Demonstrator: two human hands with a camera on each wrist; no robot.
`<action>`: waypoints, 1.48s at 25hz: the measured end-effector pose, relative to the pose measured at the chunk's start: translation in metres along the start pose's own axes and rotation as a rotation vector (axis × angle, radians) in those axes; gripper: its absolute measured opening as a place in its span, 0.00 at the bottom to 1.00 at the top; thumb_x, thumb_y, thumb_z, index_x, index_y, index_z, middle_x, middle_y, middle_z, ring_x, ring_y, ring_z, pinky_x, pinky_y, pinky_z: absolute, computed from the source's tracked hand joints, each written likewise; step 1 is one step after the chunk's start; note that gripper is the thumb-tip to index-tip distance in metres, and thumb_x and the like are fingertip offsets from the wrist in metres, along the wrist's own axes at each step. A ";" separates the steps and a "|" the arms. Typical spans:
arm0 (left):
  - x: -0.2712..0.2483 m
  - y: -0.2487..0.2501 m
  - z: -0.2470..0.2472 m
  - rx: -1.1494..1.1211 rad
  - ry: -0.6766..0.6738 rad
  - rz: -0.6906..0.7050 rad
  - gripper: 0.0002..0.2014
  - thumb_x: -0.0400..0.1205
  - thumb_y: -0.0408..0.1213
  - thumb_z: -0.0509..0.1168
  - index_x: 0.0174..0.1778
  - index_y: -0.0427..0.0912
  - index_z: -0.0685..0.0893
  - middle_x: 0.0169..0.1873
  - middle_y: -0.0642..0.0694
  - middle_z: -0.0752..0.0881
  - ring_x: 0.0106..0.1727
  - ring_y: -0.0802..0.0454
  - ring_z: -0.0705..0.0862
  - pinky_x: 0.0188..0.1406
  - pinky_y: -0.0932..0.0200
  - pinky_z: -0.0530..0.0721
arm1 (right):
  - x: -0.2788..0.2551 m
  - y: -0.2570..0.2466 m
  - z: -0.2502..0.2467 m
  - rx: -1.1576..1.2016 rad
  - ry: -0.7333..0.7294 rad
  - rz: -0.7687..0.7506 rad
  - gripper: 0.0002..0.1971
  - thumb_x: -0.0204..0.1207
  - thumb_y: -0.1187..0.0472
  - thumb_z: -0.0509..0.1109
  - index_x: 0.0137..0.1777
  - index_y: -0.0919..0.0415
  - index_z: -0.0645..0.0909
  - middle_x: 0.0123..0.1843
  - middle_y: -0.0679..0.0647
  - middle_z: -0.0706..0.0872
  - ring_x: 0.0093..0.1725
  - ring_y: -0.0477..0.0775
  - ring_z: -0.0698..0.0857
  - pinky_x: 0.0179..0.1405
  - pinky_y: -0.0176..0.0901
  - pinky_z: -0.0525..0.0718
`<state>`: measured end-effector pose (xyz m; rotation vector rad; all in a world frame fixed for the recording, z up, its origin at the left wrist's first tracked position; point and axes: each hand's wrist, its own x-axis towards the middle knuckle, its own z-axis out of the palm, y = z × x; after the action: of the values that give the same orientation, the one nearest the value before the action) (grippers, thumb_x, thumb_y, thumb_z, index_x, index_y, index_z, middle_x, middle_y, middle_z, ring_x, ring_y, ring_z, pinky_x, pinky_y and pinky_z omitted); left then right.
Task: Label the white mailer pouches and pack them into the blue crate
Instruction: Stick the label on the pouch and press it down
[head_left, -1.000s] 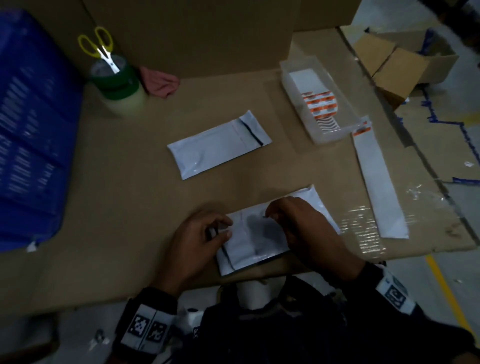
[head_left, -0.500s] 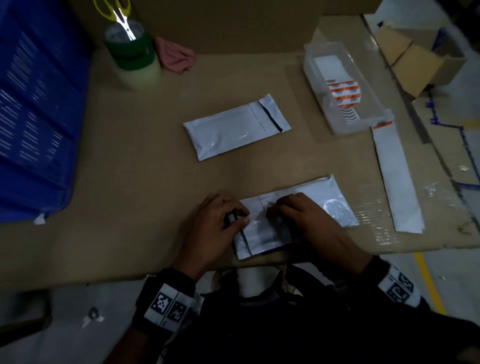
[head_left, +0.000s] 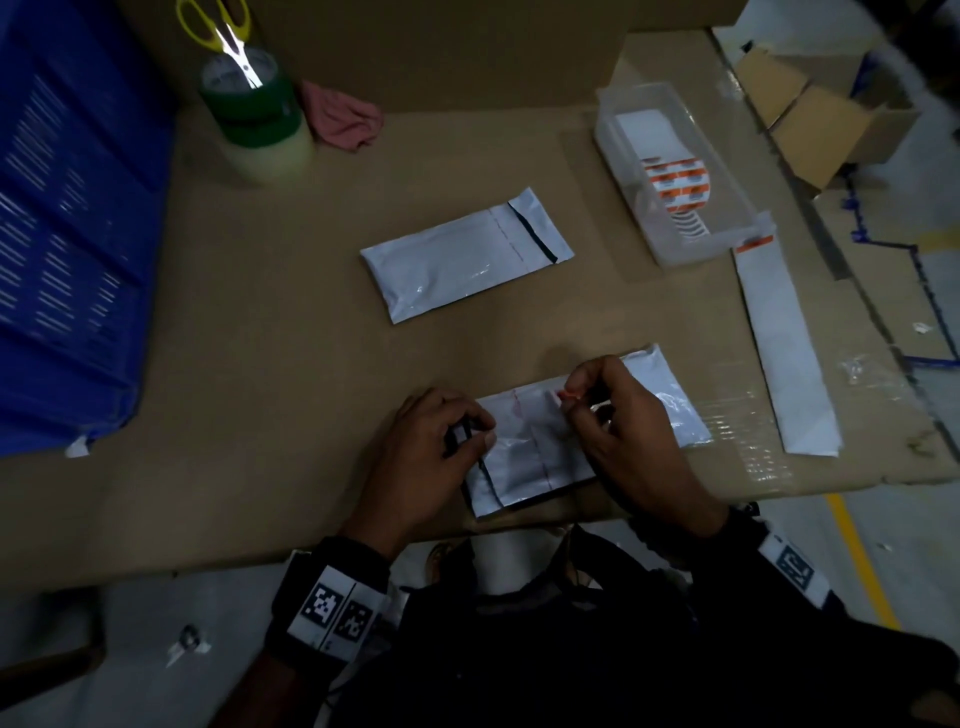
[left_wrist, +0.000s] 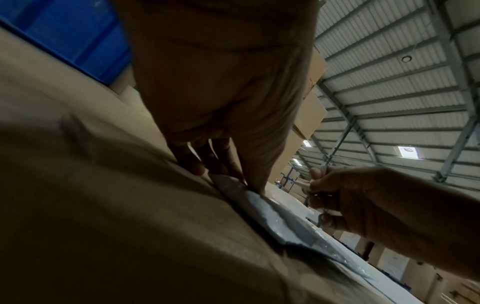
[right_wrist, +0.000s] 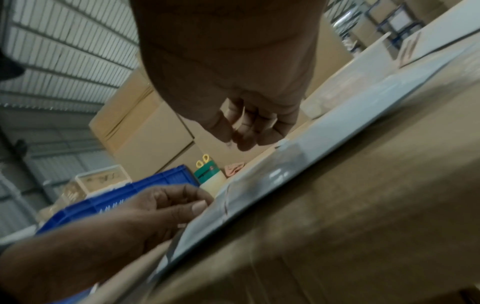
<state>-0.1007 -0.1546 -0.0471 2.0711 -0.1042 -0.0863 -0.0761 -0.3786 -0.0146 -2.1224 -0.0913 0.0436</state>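
Observation:
A white mailer pouch (head_left: 524, 457) lies at the table's near edge, its flap end to the left. My left hand (head_left: 475, 431) pinches that flap end between thumb and fingers, seen close up as fingertips (left_wrist: 228, 168) on the pouch (left_wrist: 272, 209). My right hand (head_left: 569, 397) is raised just above the pouch and pinches a thin pale strip with a reddish end (head_left: 558, 397). In the right wrist view that hand (right_wrist: 233, 139) hovers over the pouch (right_wrist: 285, 174). A second white pouch (head_left: 457, 260) lies flat mid-table. The blue crate (head_left: 62, 234) stands at the left.
A clear tray (head_left: 623, 156) with a roll of orange-and-white labels sits at the back right, and a long white backing strip (head_left: 784, 353) trails from it. A jar with tape rolls and yellow scissors (head_left: 254, 104) and a pink cloth (head_left: 343, 117) stand at the back. Cardboard boxes (head_left: 821, 119) lie beyond the table's right edge.
My right hand has risen off the pouch's surface, now pinching a thin strip above it. My left hand has stayed on the flap end. The head view has shifted.

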 end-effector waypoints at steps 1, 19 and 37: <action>0.000 0.000 0.000 -0.003 -0.005 -0.002 0.05 0.81 0.36 0.75 0.48 0.53 0.89 0.51 0.57 0.84 0.59 0.58 0.82 0.61 0.53 0.81 | 0.000 -0.003 -0.002 0.042 0.011 0.015 0.09 0.85 0.63 0.71 0.50 0.47 0.77 0.43 0.45 0.85 0.35 0.51 0.82 0.35 0.37 0.79; 0.005 -0.003 -0.004 0.066 0.015 0.060 0.05 0.79 0.39 0.76 0.48 0.54 0.89 0.51 0.59 0.82 0.59 0.59 0.79 0.59 0.61 0.79 | -0.004 -0.001 -0.010 0.279 0.008 0.150 0.20 0.75 0.66 0.82 0.57 0.52 0.75 0.46 0.55 0.86 0.49 0.56 0.87 0.54 0.55 0.85; 0.022 0.004 0.012 0.087 0.071 0.018 0.11 0.79 0.57 0.69 0.42 0.54 0.87 0.50 0.59 0.85 0.56 0.54 0.79 0.56 0.51 0.80 | -0.008 0.000 -0.002 -0.025 0.026 0.090 0.15 0.80 0.64 0.76 0.59 0.50 0.75 0.45 0.43 0.89 0.46 0.44 0.87 0.43 0.33 0.78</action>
<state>-0.0801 -0.1692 -0.0493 2.1574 -0.0839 0.0025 -0.0842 -0.3809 -0.0138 -2.1506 0.0189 0.0684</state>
